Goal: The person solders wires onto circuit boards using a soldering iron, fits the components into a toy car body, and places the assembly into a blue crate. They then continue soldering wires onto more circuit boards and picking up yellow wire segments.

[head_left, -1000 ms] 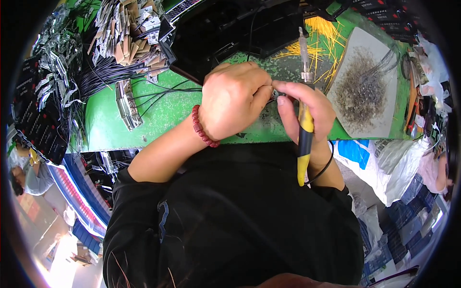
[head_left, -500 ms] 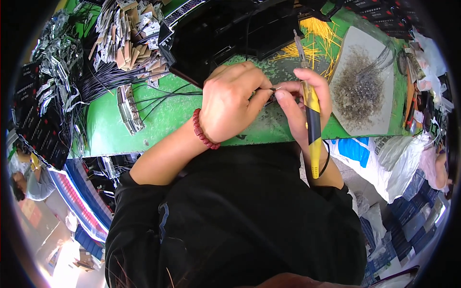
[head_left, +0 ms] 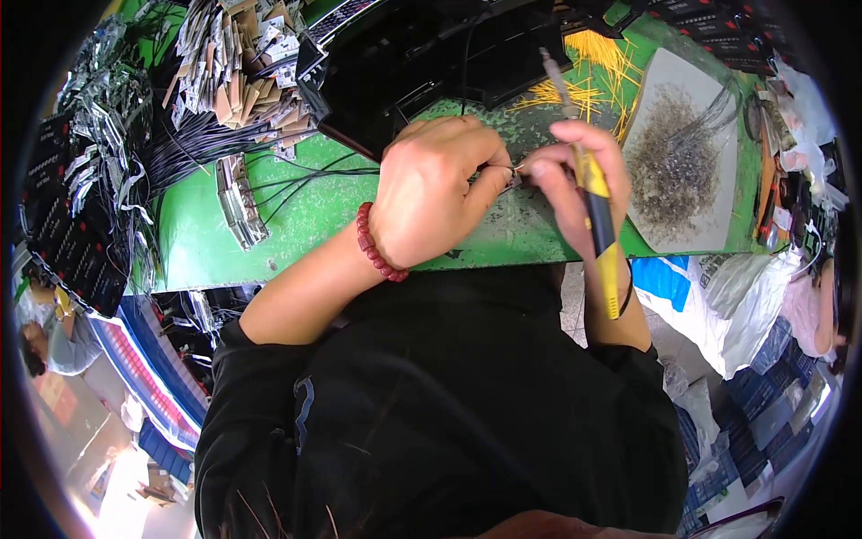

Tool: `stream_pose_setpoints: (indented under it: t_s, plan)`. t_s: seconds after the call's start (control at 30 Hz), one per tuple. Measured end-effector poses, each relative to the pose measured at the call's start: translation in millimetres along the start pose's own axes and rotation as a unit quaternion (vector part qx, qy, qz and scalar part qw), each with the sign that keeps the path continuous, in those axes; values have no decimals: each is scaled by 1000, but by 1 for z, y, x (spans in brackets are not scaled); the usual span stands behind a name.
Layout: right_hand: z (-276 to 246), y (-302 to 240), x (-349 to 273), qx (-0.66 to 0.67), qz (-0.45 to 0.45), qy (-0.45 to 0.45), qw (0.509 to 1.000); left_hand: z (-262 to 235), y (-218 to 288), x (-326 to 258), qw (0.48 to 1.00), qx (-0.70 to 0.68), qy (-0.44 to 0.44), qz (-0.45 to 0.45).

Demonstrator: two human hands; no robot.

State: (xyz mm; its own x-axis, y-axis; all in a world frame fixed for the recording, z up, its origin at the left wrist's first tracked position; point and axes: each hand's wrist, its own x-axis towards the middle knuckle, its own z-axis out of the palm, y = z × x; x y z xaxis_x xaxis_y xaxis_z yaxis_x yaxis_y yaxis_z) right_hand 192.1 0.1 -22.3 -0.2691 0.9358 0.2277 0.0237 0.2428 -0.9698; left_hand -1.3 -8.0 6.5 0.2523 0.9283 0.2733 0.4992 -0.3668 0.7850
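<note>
Pinched tight, the left hand (head_left: 431, 193) has thumb and forefinger closed on a tiny wire end (head_left: 514, 172), grip curled over so the part itself is mostly hidden. Right hand (head_left: 575, 184) is closed in a pen-style grip round a soldering iron (head_left: 594, 202), yellow and black handle running down past the wrist, thin metal shaft pointing up and away toward the far side of the desk (head_left: 296, 225). Both hands meet just above the green desk top, fingertips touching or nearly so; exact contact point too small to tell.

To do this step well, I judge: keep both wrists braced low so the small piece stays still, hold the pinch firm but short of bending the wire, keep the hot end well apart from the left fingers.

Thin black wires (head_left: 296, 180) run from the left hand's side across the desk to a big bundle of tagged cables (head_left: 224, 81) at the far left. A small metal part (head_left: 241, 202) lies beside them. Yellow wire offcuts (head_left: 593, 54) sit at the far edge, a grey tray of fine scraps (head_left: 682, 162) just right of the right hand. Red bead bracelet (head_left: 375, 247) on left wrist.
</note>
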Motion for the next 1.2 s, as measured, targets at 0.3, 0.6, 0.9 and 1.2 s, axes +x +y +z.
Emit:
stream_pose_setpoints:
  t_s: [0.3, 0.6, 0.9, 1.2]
  plan:
    - [-6, -4, 8, -316, -155, -107, 930, 3, -1, -1, 998, 67, 17, 11]
    - [13, -1, -10, -337, -118, 16, 934, 19, -6, -2, 986, 154, 32, 48]
    - [8, 0, -9, -303, -109, 14, 947, 23, 0, 5, 982, 187, 3, 25]
    - [-71, -27, -49, -96, -1, 103, 990, 25, 3, 11, 983, 182, -12, 32]
